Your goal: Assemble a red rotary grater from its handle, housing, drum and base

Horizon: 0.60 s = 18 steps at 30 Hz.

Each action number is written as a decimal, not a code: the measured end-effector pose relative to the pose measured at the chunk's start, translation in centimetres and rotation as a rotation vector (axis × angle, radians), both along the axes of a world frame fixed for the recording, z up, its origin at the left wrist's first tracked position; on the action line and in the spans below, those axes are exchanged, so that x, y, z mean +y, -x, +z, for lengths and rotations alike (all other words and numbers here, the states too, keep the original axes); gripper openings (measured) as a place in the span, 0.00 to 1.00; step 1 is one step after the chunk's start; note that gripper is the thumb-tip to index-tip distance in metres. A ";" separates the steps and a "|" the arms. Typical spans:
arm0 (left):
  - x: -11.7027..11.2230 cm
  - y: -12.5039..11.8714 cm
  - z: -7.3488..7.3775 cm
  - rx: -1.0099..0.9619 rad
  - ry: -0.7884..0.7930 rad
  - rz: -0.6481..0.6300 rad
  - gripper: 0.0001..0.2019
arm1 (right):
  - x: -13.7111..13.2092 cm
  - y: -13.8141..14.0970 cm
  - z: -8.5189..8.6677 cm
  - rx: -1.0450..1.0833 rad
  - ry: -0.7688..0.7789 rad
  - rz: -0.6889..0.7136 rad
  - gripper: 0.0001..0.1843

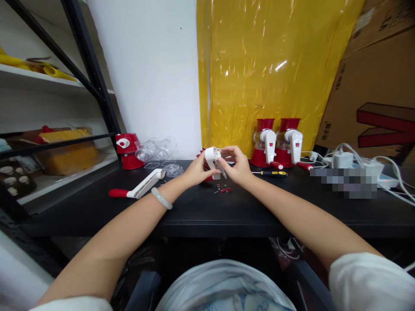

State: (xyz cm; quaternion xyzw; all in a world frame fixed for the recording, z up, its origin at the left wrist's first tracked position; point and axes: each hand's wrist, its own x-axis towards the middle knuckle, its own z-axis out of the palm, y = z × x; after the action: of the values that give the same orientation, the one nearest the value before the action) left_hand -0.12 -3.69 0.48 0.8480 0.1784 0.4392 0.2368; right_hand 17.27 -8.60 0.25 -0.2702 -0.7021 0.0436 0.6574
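At the frame's centre, the left hand (196,170) and right hand (238,166) pinch a white plastic part (210,156) above the black table (207,211).

One head-worn camera carried it all, and it looked forward and down across the black table (227,216) from above its front edge! Both forearms (129,229) swept up from the lower corners, the left hand (196,170) and right hand (238,166) near mid-frame. And what a wide view: shelf rack (92,65) at left, cardboard box (372,77) at right, yellow sheet (259,65) beyond, the lap (227,285) close below!
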 end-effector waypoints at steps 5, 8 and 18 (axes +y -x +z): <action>0.1 0.0 0.0 0.001 -0.004 0.003 0.39 | 0.0 0.0 0.0 -0.003 0.002 -0.001 0.17; 0.1 0.0 0.0 -0.003 -0.006 0.004 0.40 | 0.0 -0.1 0.0 -0.004 0.010 0.004 0.17; 0.1 0.2 0.0 0.018 -0.011 0.018 0.38 | -0.3 0.0 0.2 -0.029 0.037 0.014 0.17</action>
State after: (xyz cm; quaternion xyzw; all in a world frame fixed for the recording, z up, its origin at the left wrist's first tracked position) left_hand -0.28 -3.63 0.52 0.8517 0.1857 0.4345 0.2266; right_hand 17.23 -8.94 0.49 -0.2779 -0.7127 0.0571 0.6416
